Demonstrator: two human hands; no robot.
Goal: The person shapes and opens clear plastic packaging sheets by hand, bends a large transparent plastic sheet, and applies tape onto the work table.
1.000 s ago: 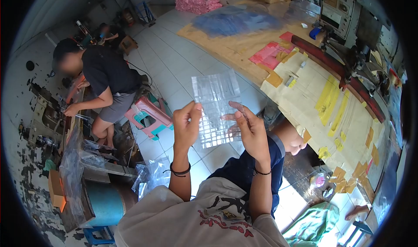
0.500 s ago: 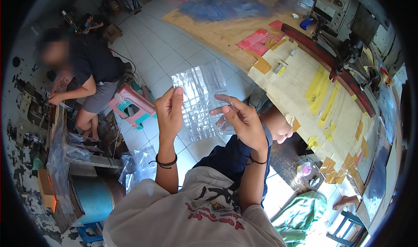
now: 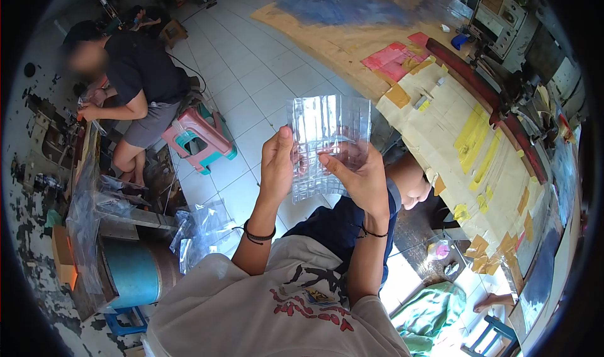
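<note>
A clear plastic sheet or pouch [image 3: 324,121] with a grid of creases is held up in front of my body, over the tiled floor. Along its left edge, the thumb and fingers of my left hand [image 3: 277,165] pinch it. My right hand [image 3: 362,181] grips it from the lower right, thumb on the near face and the other fingers behind, showing through the plastic. The sheet stands roughly upright and bows slightly.
At the right is a worktable [image 3: 434,130] with yellow and brown tape and a long red bar [image 3: 465,73]. A seated co-worker [image 3: 141,73] is at the left, near a pink and green stool [image 3: 198,140]. Loose plastic [image 3: 204,228] lies lower left.
The sheet has turned more upright and shifted right since half a second ago. My right hand's fingers, earlier spread by its edge, now lie behind it with the thumb pressed on the front.
</note>
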